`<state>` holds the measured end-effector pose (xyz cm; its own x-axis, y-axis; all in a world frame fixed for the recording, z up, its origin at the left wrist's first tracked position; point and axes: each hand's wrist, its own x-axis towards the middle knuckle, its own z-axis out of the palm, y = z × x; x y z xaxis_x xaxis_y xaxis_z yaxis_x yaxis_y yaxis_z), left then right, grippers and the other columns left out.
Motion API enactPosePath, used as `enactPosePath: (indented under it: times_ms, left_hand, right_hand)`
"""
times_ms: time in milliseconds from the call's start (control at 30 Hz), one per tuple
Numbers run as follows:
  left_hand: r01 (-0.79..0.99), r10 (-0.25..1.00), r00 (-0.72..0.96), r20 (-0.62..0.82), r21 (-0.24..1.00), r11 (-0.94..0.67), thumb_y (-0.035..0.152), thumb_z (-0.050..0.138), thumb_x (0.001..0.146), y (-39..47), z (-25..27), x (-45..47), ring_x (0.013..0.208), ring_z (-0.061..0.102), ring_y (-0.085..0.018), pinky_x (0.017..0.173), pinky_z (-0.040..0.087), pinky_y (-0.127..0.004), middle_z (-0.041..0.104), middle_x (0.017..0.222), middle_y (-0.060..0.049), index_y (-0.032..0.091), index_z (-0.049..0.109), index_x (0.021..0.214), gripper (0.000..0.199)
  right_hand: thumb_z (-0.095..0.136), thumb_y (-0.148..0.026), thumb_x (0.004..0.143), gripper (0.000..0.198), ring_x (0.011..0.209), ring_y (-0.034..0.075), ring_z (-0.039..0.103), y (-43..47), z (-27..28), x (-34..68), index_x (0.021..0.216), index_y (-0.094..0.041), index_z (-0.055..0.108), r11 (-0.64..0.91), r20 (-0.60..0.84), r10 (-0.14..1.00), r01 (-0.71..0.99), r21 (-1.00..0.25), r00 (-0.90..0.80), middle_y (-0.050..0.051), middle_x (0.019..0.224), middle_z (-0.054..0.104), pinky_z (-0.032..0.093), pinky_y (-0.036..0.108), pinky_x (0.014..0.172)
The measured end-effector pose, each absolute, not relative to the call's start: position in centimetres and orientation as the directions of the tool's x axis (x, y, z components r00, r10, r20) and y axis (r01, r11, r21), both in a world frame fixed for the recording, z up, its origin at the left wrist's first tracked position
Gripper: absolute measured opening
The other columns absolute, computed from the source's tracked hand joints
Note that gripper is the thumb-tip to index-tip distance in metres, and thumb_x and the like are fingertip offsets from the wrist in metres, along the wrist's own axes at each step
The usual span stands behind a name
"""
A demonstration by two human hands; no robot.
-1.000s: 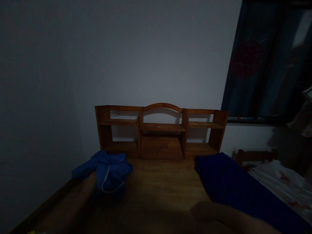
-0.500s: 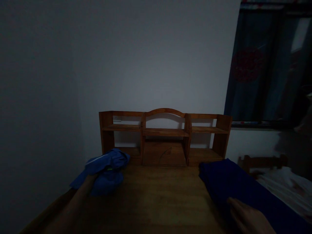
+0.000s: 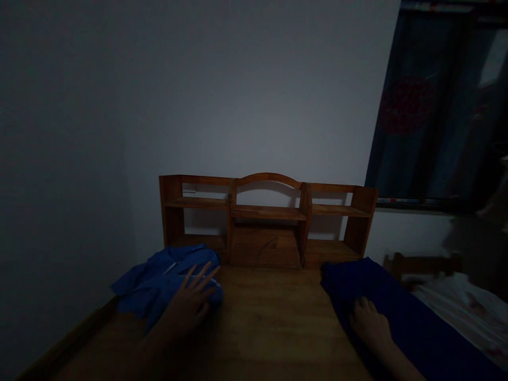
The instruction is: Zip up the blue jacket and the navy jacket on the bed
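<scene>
My left hand [image 3: 194,296] is open, its fingers spread, in front of and partly over a crumpled blue garment [image 3: 159,280] with thin white lines. The garment lies bunched at the left of the wooden desk top [image 3: 262,317]. To the right, a long dark blue cloth [image 3: 400,312] lies lengthwise along the desk's right side. My right hand [image 3: 369,320] is closed at the left edge of this cloth, with the fingers curled down on it. Dim light hides the fingertips.
A wooden shelf unit [image 3: 268,211] with several compartments stands at the back of the desk, against a pale wall [image 3: 254,95]. At the right are a dark window [image 3: 428,116], a wooden chair back [image 3: 424,264] and white patterned fabric [image 3: 464,301].
My left hand has let go of the blue garment, which now lies lower and more spread, and has moved right with fingers apart. My right hand has moved forward and left onto the dark cloth's edge.
</scene>
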<state>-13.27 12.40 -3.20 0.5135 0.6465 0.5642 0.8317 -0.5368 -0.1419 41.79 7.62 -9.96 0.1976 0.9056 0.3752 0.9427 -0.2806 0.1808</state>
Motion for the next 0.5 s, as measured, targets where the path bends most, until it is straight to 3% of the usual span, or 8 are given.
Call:
enactPosePath:
  times_ms: [133,233,333,400,500]
  left_hand:
    - [0.967,0.788,0.253,0.561,-0.161,-0.196,0.011,0.046,0.073,13.9,-4.4,-17.8,0.136,0.020,-0.032,0.110,0.006,-0.055,0.058,0.122,-0.012,0.016,0.069,0.069,0.024]
    - [0.992,0.778,0.128,0.615,-0.087,-0.095,0.014,0.049,0.072,14.1,-3.9,-19.2,0.134,0.022,-0.036,0.108,0.014,-0.058,0.060,0.117,-0.014,0.014,0.069,0.070,0.020]
    - [0.949,0.754,0.119,0.646,0.149,-0.277,0.018,0.045,0.078,12.3,-2.5,-15.3,0.131,0.031,-0.033,0.105,0.027,-0.054,0.055,0.125,-0.011,0.017,0.068,0.097,0.030]
    - [0.811,0.789,0.183,0.587,0.363,-0.458,0.022,0.040,0.083,10.0,-1.5,-10.5,0.128,0.037,-0.029,0.105,0.032,-0.049,0.049,0.132,-0.011,0.017,0.063,0.109,0.035]
    - [0.712,0.787,0.304,0.536,0.421,-0.562,0.036,0.042,0.086,6.4,-0.4,-3.0,0.123,0.045,-0.021,0.104,0.040,-0.038,0.046,0.137,-0.002,0.031,0.044,0.131,0.045]
  right_hand:
    - [0.034,-0.028,0.090,0.038,0.082,0.029,0.064,8.9,-9.0,43.4,0.086,-0.012,0.068,-0.294,0.279,0.926,0.950,0.107,0.256,0.019,0.096,0.063,0.046,0.037,0.065]
    - [0.030,-0.038,0.091,0.048,0.080,0.033,0.066,9.0,-6.1,44.9,0.085,-0.012,0.070,-0.311,0.202,0.923,0.944,-0.108,0.327,0.019,0.088,0.067,0.046,0.041,0.068]
    - [0.029,-0.047,0.090,0.054,0.091,0.034,0.064,8.3,-1.3,45.2,0.091,-0.011,0.070,-0.227,0.257,0.909,0.906,-0.357,0.328,0.019,0.089,0.068,0.046,0.041,0.076]
    - [0.031,-0.053,0.089,0.058,0.097,0.032,0.062,7.2,2.6,44.3,0.099,-0.010,0.068,-0.133,0.328,0.876,0.831,-0.540,0.354,0.017,0.092,0.068,0.046,0.038,0.082]
    - [0.026,-0.055,0.091,0.063,0.098,0.025,0.063,4.5,8.6,41.8,0.118,-0.010,0.059,0.089,0.424,0.816,0.639,-0.764,0.394,0.016,0.102,0.067,0.048,0.030,0.079]
